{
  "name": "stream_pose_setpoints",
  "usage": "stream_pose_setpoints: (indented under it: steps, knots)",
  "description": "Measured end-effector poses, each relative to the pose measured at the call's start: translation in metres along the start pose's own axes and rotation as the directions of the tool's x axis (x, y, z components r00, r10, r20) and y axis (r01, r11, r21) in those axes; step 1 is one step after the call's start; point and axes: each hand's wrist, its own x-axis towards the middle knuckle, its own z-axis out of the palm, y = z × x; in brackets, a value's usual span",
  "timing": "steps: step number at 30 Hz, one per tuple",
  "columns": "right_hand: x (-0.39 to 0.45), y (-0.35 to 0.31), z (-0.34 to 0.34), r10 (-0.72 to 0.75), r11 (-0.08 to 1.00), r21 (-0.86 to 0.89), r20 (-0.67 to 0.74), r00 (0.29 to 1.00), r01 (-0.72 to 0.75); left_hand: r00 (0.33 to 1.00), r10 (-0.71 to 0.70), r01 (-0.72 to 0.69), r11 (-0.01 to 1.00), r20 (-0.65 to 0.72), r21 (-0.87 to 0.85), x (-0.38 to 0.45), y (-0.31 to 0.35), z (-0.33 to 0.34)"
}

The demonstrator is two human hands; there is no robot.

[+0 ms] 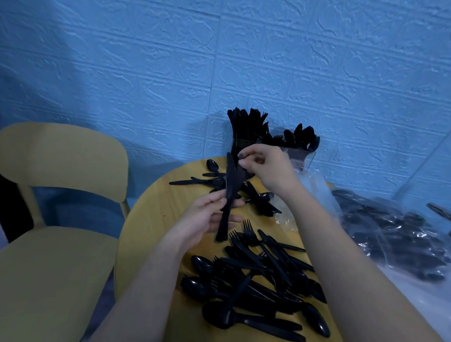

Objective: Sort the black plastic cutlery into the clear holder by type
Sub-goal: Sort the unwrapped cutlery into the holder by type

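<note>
My left hand grips a small bunch of black plastic knives, held upright over the round wooden table. Just above it, my right hand pinches the top of a black piece beside the knife tips; which kind it is I cannot make out. Behind both hands stands the clear holder against the wall, with knives standing at its left and spoons at its right. A heap of mixed black forks, spoons and knives lies near me on the table. A smaller scatter of cutlery lies farther back.
A yellow chair stands left of the table. Clear plastic bags of black cutlery lie at the right on a pale surface. The blue textured wall closes the back.
</note>
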Motion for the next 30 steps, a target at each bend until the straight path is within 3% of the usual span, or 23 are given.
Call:
stream_pose_setpoints:
  steps: [4,8,10,13,16,18,22,26,30]
  knots:
    - [0.002,0.002,0.008,-0.035,0.996,-0.079,-0.028,0.999,0.033,0.998,0.005,-0.007,1.0,0.064,0.029,0.0,0.0,0.002]
    - [-0.004,0.013,0.0,-0.005,0.981,-0.193,-0.01,1.0,0.003,0.999,0.038,-0.038,0.999,-0.015,0.008,0.003,-0.002,-0.001]
    - [-0.009,0.031,-0.011,0.097,0.917,-0.394,0.059,0.994,-0.067,0.997,0.031,-0.03,1.0,-0.074,0.009,0.006,-0.004,-0.003]
    - [-0.025,0.059,-0.017,0.3,0.79,-0.602,0.211,0.93,-0.118,0.993,0.037,-0.032,0.998,-0.113,0.049,0.01,-0.006,-0.003]
    - [-0.035,0.07,-0.013,0.288,0.706,-0.708,0.248,0.925,-0.03,0.991,0.019,-0.02,1.0,-0.13,-0.007,0.011,-0.005,-0.002]
    - [-0.037,0.073,-0.011,0.251,0.711,-0.703,0.238,0.938,-0.012,0.991,0.013,-0.018,0.999,-0.137,-0.035,0.011,-0.004,-0.003]
    - [-0.037,0.074,-0.011,0.241,0.815,-0.568,0.156,0.958,-0.113,0.991,0.026,-0.029,0.999,-0.133,-0.027,0.012,-0.004,-0.003]
    - [-0.037,0.075,-0.015,0.26,0.838,-0.518,0.097,0.961,-0.175,0.989,0.035,-0.037,0.999,-0.143,-0.013,0.013,-0.006,-0.004]
    - [-0.034,0.069,-0.03,0.234,0.898,-0.366,-0.074,0.97,-0.244,0.987,0.043,-0.047,0.999,-0.155,-0.024,0.012,-0.004,-0.002]
